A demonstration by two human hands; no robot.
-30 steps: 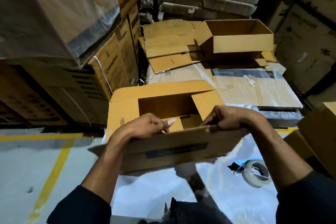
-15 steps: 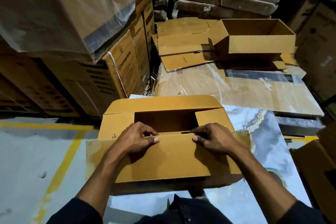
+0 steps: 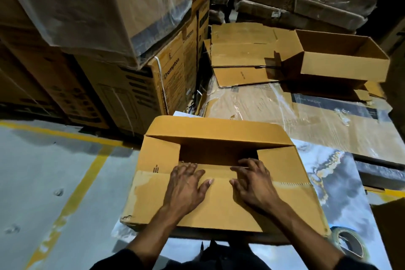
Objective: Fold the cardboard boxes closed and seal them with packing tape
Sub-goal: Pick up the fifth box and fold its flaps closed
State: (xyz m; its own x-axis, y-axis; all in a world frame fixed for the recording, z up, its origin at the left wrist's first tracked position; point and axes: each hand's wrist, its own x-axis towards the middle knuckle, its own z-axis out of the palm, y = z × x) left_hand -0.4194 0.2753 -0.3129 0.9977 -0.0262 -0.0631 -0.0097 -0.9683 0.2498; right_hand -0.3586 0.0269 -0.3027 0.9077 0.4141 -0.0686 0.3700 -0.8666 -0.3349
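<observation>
A brown cardboard box [image 3: 291, 208] lies in front of me on a glossy marbled sheet. Its near flap is folded flat over the top, the two side flaps are turned in, and the far flap [image 3: 217, 131] still stands up, leaving a dark gap in the middle. My left hand [image 3: 186, 186] and my right hand [image 3: 252, 182] both rest flat on the near flap, fingers spread, fingertips near its far edge. A roll of packing tape [image 3: 348, 242] lies on the sheet at the lower right, partly behind the box corner.
An open empty box [image 3: 341, 66] and flattened cartons [image 3: 243, 55] sit on a plastic-wrapped stack [image 3: 306, 116] behind. Tall stacked cartons [image 3: 135, 85] stand at the left. Grey floor with yellow lines [image 3: 72, 197] lies to the left. Another carton edge [image 3: 392, 232] is at the right.
The near flap has gone from raised to pressed flat on the box. Both hands slid from gripping its edge to lying open on it. The view has moved closer.
</observation>
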